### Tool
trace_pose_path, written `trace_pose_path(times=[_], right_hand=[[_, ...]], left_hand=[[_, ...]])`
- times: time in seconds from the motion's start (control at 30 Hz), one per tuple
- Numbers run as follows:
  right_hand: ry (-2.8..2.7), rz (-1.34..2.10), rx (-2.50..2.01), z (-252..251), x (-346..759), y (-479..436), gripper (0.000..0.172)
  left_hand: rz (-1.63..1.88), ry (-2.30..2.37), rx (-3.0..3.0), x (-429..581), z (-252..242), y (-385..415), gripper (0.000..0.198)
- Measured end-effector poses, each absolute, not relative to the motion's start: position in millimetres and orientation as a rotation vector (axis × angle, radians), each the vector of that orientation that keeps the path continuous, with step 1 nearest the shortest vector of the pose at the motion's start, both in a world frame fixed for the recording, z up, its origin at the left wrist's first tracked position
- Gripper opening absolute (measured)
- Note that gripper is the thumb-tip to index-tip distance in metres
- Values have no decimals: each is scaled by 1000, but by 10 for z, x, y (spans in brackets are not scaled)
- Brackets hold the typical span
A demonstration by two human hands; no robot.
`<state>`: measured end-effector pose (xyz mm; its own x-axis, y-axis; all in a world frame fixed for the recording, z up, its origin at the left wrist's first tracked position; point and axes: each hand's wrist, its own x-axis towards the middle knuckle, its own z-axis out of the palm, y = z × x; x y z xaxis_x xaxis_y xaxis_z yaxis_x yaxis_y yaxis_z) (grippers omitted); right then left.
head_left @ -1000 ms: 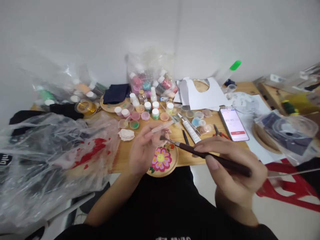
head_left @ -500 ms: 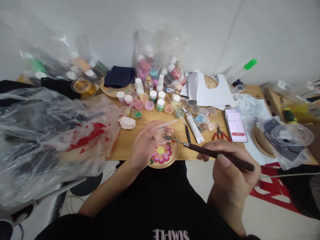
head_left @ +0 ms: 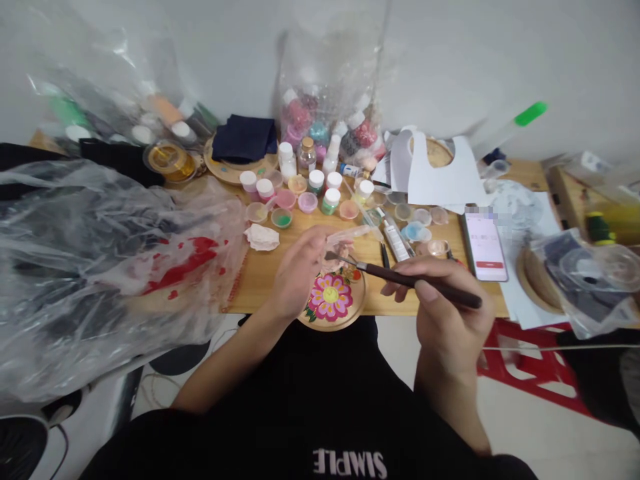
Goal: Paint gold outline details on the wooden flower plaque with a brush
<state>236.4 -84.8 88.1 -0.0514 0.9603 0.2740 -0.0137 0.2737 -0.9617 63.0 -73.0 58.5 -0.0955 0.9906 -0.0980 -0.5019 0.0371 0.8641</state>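
My left hand [head_left: 296, 275] holds a small clear plastic cup [head_left: 336, 259] over the wooden disc, partly hidden by the fingers. Along the cup's top lies a translucent plastic strip or lid [head_left: 350, 233], whose kind I cannot make out. In my right hand [head_left: 447, 307] is a palette knife [head_left: 383, 272] with a dark wooden handle, its metal tip at the cup. Below the cup, at the table's front edge, is the round wooden disc [head_left: 358, 308], bearing a pink flower [head_left: 330, 298] with a yellow centre and green leaves.
Several small cups, among them a green one [head_left: 281, 218], and white-capped jars stand behind my hands. A crumpled tissue [head_left: 263, 237] lies left, near plastic sheeting [head_left: 150, 280]. To the right are a paint tube [head_left: 396, 239], a black pen [head_left: 384, 255] and a phone [head_left: 484, 248].
The view has shifted slightly. My right hand with the palette knife has moved a little left and up, closer to my left hand, and the knife tip has moved toward the cup's left side.
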Motion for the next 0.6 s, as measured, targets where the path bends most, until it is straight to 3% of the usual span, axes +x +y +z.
trace_pose_path(times=[0.6], right_hand=[[-1206, 1135, -1032, 793, 2408, -822, 10]], left_hand=[[1371, 852, 542, 651, 481, -701, 22]])
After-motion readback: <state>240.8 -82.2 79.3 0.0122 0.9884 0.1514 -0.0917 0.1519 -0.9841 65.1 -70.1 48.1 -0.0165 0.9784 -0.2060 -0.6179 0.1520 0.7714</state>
